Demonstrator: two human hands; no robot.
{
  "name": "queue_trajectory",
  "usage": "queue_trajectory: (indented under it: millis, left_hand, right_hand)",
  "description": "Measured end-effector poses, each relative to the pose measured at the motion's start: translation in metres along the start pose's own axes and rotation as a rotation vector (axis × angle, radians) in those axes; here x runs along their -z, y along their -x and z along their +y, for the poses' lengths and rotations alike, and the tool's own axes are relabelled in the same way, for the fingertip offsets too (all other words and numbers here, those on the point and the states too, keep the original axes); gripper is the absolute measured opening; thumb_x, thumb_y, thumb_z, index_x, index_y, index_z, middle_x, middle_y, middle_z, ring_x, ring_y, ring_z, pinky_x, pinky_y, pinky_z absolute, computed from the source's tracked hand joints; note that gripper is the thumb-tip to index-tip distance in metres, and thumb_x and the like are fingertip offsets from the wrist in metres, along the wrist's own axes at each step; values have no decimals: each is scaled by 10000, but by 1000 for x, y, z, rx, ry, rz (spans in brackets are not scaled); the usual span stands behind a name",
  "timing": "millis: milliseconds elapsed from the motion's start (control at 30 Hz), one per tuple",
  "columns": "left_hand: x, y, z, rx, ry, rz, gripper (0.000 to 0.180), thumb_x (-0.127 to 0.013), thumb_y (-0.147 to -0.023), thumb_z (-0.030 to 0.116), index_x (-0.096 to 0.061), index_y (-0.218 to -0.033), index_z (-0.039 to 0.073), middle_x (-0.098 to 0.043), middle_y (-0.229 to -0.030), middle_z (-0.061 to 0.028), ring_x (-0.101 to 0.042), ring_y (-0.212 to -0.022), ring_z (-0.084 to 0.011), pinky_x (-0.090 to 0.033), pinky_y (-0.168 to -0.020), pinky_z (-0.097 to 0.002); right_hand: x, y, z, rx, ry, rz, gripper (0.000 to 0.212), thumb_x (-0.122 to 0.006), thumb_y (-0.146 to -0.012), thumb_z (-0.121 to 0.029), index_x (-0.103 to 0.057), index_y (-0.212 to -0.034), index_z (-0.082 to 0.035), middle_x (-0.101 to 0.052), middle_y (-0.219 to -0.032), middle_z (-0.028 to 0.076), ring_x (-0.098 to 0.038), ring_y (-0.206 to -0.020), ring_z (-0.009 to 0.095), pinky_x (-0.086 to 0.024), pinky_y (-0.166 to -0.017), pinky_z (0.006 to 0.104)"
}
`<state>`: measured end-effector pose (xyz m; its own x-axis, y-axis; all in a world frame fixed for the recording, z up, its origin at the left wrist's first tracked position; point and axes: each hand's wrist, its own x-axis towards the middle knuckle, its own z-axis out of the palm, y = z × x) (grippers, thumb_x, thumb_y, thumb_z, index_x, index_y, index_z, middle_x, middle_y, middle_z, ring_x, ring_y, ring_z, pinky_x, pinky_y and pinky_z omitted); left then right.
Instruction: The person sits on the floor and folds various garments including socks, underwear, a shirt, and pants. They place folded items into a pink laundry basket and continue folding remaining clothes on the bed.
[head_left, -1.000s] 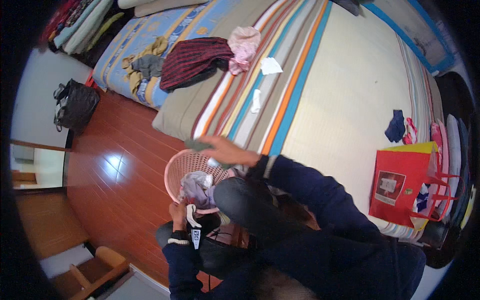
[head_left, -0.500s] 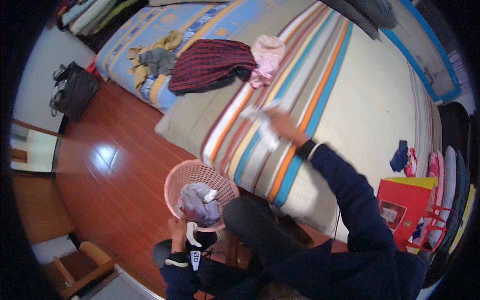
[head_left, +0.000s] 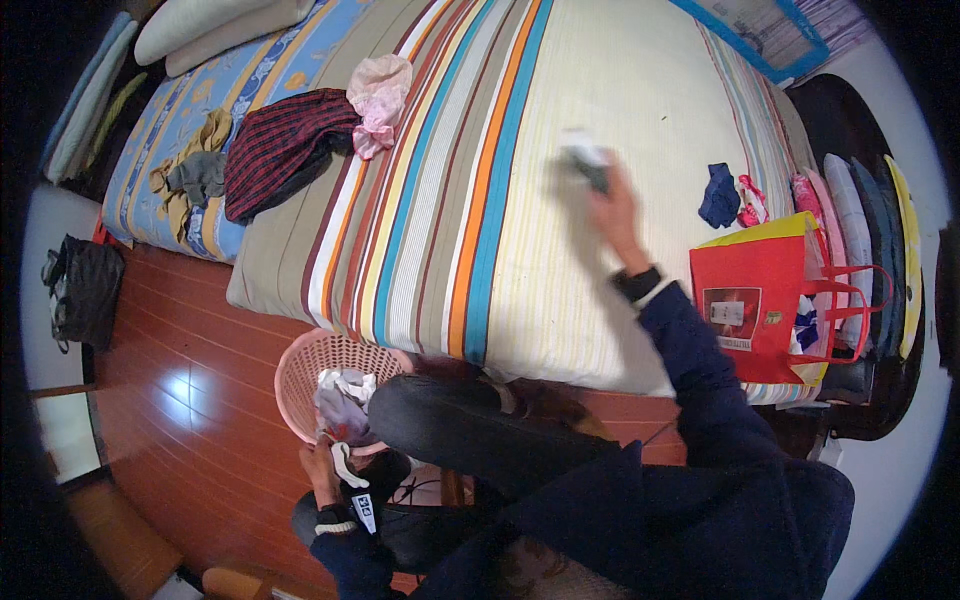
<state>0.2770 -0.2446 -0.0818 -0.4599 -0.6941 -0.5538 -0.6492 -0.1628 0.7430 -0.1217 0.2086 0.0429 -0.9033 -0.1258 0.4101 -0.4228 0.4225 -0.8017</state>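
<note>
My right hand (head_left: 612,215) is stretched out over the striped bed cover (head_left: 450,200), shut on a small grey-and-white garment (head_left: 583,160) that is blurred by motion. My left hand (head_left: 322,468) is low beside my knee at the near rim of a pink laundry basket (head_left: 300,365). Its fingers are closed on a white cloth (head_left: 345,462) hanging from the basket's pile. The basket stands on the wooden floor against the bed and holds pale clothes (head_left: 345,400).
A red shopping bag (head_left: 760,300) stands at the bed's right corner. On the bed lie a dark plaid garment (head_left: 285,145), a pink garment (head_left: 380,95) and a small blue garment (head_left: 718,195). A black bag (head_left: 85,285) sits on the floor at left.
My right hand has moved from above the basket up and to the right across the bed, carrying the small garment. My left hand has stayed at the basket.
</note>
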Motion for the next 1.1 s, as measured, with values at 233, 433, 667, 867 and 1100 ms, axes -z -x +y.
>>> queue_trajectory:
  millis: [233,433,667,867,1100]
  left_hand:
    - [-10,13,16,-13,-49,33,205,-594,-796,124,-608,-677,-42,-601,-623,-68,-554,-504,-159,-417,-457,-310]
    - [-13,13,24,-36,-58,61,202,-568,-790,112,-607,-726,-76,-591,-619,-81,-567,-521,-170,-432,-468,-327]
    - [2,8,-1,4,94,-32,268,-539,-822,161,-591,-694,-69,-608,-626,-121,-610,-527,-233,-452,-432,-367]
    - [-5,1,7,95,141,-88,214,-525,-827,106,-586,-714,-66,-585,-602,-111,-576,-499,-207,-437,-442,-342]
    - [-5,11,12,57,214,-74,151,-528,-773,81,-569,-750,-62,-570,-654,-113,-566,-547,-219,-442,-493,-338]
  right_hand:
    - [-67,118,21,-506,-298,-84,344,-334,-1000,-212,-496,-1236,-20,-597,-1046,109,-554,-969,217,-434,-883,373]
    - [-199,152,-96,-105,-543,-765,446,-557,-798,-16,-550,-1237,-92,-545,-1216,149,-524,-1093,277,-408,-968,382]
    - [75,12,93,-422,669,612,337,-415,-853,36,-547,-1160,-8,-599,-933,103,-582,-883,222,-468,-815,351]
    - [-142,74,-46,-160,-303,-496,302,-431,-921,-118,-541,-1190,-37,-582,-1025,101,-547,-949,221,-437,-833,368]
    - [-173,40,-28,-19,-555,-609,335,-482,-923,-207,-541,-1214,-53,-578,-1121,141,-539,-987,245,-410,-890,377]
